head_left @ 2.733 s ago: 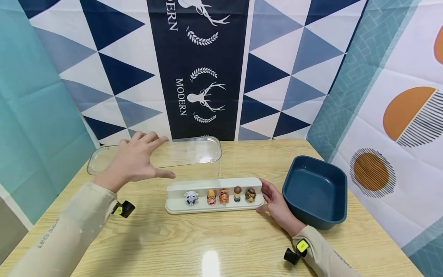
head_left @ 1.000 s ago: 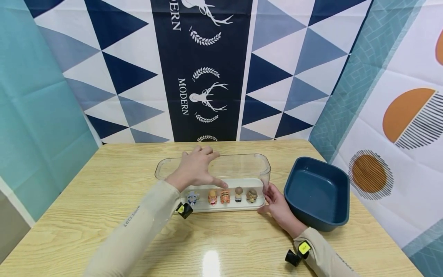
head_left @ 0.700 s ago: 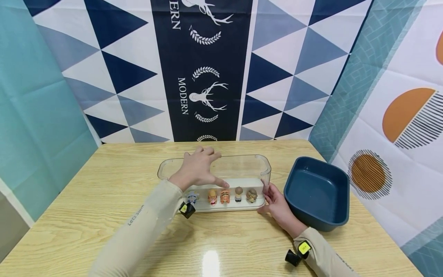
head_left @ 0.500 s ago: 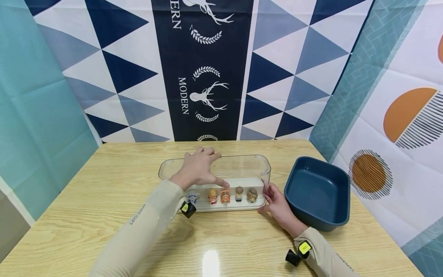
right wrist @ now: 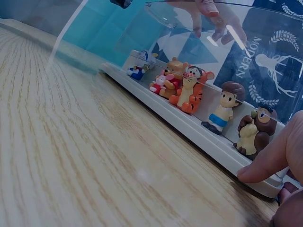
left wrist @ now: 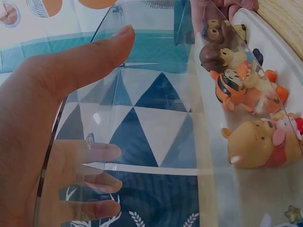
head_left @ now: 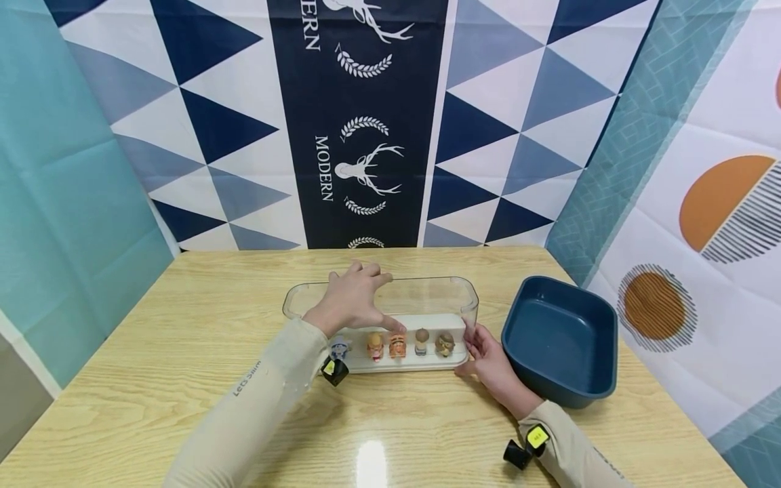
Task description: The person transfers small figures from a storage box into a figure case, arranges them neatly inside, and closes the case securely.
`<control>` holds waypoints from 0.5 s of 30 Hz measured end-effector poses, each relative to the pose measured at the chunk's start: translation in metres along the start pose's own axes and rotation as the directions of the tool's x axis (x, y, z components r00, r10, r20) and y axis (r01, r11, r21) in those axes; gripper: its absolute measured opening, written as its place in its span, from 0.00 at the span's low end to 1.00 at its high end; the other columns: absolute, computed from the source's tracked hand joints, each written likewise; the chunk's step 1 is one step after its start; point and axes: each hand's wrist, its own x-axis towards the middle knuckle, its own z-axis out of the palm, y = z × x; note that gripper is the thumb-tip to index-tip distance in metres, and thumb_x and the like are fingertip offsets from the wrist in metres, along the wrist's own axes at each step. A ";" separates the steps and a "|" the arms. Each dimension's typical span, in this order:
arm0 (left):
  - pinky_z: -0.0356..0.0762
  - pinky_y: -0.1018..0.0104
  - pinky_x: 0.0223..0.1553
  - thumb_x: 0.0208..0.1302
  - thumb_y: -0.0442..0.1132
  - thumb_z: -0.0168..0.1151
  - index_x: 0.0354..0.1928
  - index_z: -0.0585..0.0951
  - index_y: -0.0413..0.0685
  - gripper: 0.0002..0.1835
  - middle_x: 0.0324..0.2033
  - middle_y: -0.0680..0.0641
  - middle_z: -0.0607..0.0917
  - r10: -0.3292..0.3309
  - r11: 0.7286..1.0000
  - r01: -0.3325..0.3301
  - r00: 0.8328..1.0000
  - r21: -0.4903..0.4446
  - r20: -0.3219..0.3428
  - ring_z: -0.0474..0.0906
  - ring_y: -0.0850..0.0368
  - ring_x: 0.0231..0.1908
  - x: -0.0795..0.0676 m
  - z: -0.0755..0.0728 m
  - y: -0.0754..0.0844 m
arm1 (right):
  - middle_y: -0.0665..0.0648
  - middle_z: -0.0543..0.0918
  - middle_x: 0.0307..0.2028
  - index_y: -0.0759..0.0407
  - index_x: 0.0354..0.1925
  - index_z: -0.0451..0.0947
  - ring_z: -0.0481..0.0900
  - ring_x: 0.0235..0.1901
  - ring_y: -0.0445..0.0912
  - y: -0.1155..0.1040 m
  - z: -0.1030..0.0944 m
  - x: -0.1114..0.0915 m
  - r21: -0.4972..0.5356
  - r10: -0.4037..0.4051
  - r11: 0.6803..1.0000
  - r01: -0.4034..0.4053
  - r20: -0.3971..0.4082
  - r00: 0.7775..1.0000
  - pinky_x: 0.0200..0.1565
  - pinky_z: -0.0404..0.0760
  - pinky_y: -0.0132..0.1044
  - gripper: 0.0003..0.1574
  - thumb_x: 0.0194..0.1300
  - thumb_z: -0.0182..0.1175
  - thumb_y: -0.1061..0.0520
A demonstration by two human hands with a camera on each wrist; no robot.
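My left hand [head_left: 354, 298] spans a long clear cover [head_left: 433, 296] from above, thumb on its front side and fingers at the back. The cover sits over a white display base [right wrist: 189, 135] with a raised step at the rear. On the base stands a row of small figurines: a blue-and-white one [right wrist: 138, 67], a bear with a piglet [right wrist: 174, 78], a tiger [right wrist: 190, 92], a boy [right wrist: 224, 109] and an owl [right wrist: 255, 132]. My right hand [head_left: 491, 366] holds the base's right end, thumb against the front edge.
A deep blue square bin [head_left: 559, 339] stands just right of my right hand. The wooden table [head_left: 152, 325] meets a patterned cloth backdrop [head_left: 360, 135] behind and hanging cloths at both sides. A wrist camera [head_left: 334, 371] hangs close to the base's front left.
My left hand has carried the clear cover rightward from the left rear onto the base. In the last second, cover and hand have shifted only slightly right. My right hand keeps its place.
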 end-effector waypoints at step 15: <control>0.64 0.28 0.61 0.41 0.76 0.69 0.72 0.70 0.58 0.55 0.71 0.47 0.67 -0.014 1.000 0.014 1.000 -0.021 0.001 0.62 0.43 0.68 -0.001 0.011 -0.002 | 0.76 0.58 0.70 0.74 0.74 0.48 0.52 0.72 0.60 0.001 0.001 0.000 0.017 -0.002 1.000 0.002 0.010 1.000 0.50 0.72 0.17 0.62 0.42 0.58 0.87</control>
